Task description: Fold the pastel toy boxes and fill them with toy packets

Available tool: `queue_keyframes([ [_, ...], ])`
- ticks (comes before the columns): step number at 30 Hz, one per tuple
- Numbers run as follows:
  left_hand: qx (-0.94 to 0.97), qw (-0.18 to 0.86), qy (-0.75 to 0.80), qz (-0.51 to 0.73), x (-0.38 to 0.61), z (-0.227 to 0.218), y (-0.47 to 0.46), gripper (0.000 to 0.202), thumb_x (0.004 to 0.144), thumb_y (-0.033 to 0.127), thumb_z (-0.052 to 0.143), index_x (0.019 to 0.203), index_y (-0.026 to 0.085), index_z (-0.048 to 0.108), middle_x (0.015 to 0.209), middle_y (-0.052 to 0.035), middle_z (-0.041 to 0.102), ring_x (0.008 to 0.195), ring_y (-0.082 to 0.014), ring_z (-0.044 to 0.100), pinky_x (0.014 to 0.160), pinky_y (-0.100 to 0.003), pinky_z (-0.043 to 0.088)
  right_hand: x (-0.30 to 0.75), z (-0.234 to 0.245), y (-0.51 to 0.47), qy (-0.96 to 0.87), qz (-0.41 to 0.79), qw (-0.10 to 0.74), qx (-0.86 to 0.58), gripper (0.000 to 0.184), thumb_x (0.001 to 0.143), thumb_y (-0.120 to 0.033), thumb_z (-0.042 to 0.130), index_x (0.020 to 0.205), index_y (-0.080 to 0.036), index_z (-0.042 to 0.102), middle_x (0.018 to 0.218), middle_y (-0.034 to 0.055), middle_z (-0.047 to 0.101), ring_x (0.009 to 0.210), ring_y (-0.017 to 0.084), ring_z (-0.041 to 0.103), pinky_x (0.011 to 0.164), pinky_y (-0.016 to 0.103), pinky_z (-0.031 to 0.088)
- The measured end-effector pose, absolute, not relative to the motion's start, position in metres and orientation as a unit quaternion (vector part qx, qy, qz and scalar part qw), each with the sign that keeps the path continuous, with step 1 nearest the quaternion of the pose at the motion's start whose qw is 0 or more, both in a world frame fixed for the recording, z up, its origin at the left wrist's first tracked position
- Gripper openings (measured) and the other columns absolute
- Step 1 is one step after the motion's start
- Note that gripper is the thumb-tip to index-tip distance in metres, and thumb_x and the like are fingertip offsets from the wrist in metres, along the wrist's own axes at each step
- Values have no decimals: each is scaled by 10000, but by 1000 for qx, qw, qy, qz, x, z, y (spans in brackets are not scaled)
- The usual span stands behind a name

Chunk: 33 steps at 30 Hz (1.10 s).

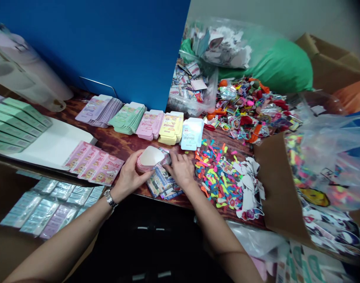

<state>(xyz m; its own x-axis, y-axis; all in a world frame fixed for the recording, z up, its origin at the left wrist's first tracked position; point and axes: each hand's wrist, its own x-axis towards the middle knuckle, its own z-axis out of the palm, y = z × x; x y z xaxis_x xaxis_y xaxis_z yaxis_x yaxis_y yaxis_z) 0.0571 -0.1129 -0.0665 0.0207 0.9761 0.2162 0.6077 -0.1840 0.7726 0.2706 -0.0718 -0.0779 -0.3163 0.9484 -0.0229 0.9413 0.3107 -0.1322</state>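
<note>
Closest in, the left hand [128,177] cups an opened pink carton [147,159] mid-table, the right hand's fingers [171,162] pinched narrowly at its edge above loose printed cards [159,181]. Flat pink blanks [93,164] lie left, unfolded; farther off stand pastel carton stacks [129,118].

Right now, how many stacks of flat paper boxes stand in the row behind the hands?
5, in one row at the table's back: lilac stack, green stack, pink stack, yellow stack, pale blue stack. None seems hidden.
</note>
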Motion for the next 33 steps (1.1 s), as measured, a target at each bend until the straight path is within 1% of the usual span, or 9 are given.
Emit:
queue_keyframes([
  [5,647,253,616,370,57,-65,-111,599,732,418,764,1215,185,495,1124,-65,641,1016,-218,649,902,-340,529,273,-80,-71,-796,78,107,-591,409,977,-342,504,1350,-188,565,1060,122,667,987,256,597,856,372,466],
  [9,649,230,631,359,51,-62,-109,571,724,447,771,1160,187,509,1055,-48,647,944,-209,653,832,-323,530,288,-60,-74,-757,170,301,-555,274,990,-245,472,1186,-201,659,1032,76,686,955,194,638,850,316,501],
  [11,659,218,631,345,49,-62,-107,561,727,456,767,1150,187,516,1058,-54,646,949,-220,648,830,-335,523,297,-39,-76,-717,165,412,-538,234,986,-234,491,1135,-212,670,1005,59,682,944,181,642,836,311,516],
  [13,673,212,628,327,49,-61,-106,549,734,455,760,1150,185,524,1061,-61,645,961,-234,640,839,-354,515,303,-18,-79,-699,125,475,-520,206,973,-222,526,1115,-230,675,983,49,673,928,179,641,822,320,524],
  [15,688,210,620,314,51,-61,-104,521,748,441,747,1144,181,531,1048,-65,643,962,-242,631,845,-367,508,303,-3,-82,-733,90,475,-479,222,963,-180,540,1121,-243,682,983,51,667,922,175,641,818,317,528],
  [20,736,156,587,299,59,-58,-102,392,784,353,702,1097,167,556,1014,-80,638,944,-252,607,836,-375,492,289,-2,-86,-860,-10,345,-376,306,948,-85,516,1155,-227,692,967,71,675,874,175,617,783,304,509],
  [22,764,115,569,282,63,-56,-104,359,804,322,668,1103,154,561,1005,-94,641,932,-264,598,827,-386,484,282,-7,-88,-868,-24,324,-376,294,953,-87,507,1148,-204,693,968,79,676,879,180,608,801,310,509],
  [28,797,94,524,287,80,-54,-104,426,859,331,602,1234,145,521,1064,-126,639,944,-293,598,824,-415,489,263,-14,-102,-856,26,357,-372,280,985,-111,434,1125,-126,676,1077,105,662,1051,152,620,943,250,514],
  [33,787,137,532,282,84,-56,-98,599,837,417,638,1346,160,452,1150,-150,616,1017,-332,601,878,-459,502,311,-16,-95,-823,60,359,-435,269,990,-194,474,1195,-182,648,1103,83,682,1069,160,629,967,298,524],
])
